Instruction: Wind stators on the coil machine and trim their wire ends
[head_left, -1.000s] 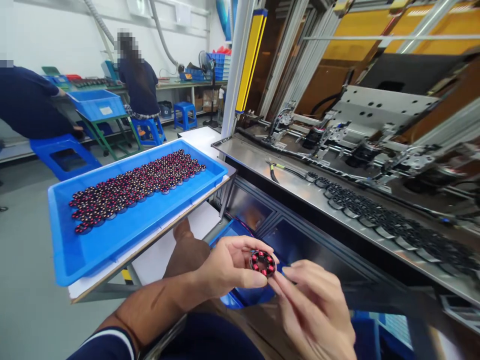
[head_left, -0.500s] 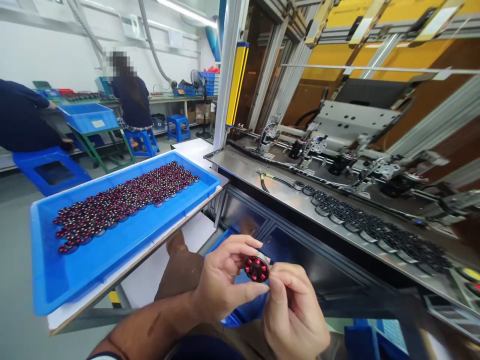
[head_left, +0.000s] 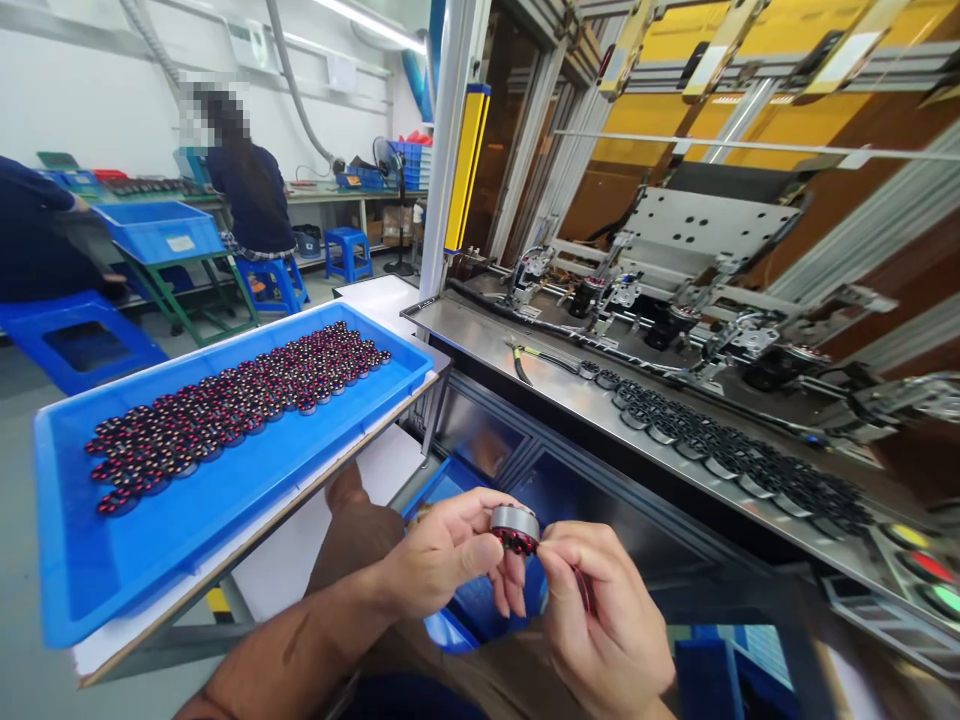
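Note:
Between the thumb and fingers of my left hand (head_left: 450, 555) is a small round motor part (head_left: 514, 520), with a silver-grey ring on top and red windings below. It is tilted so that its side faces me. My right hand (head_left: 604, 610) is closed in a pinch right at the part's right edge. A thin red wire (head_left: 585, 588) shows inside the curled fingers of that hand. The fingertips hide where the wire meets the part.
A blue tray (head_left: 375, 440) on the left table holds many red-wound motor parts (head_left: 247, 390). Dark rings (head_left: 697, 430) lie in rows on the metal bench (head_left: 555, 375), near green-handled pliers (head_left: 517, 362). Behind stands a machine. Two people sit at the back left.
My left hand has turned the motor part from its red face showing to its silver side showing. My right hand stays pinched at its edge, slightly lower. The whole view has shifted a little.

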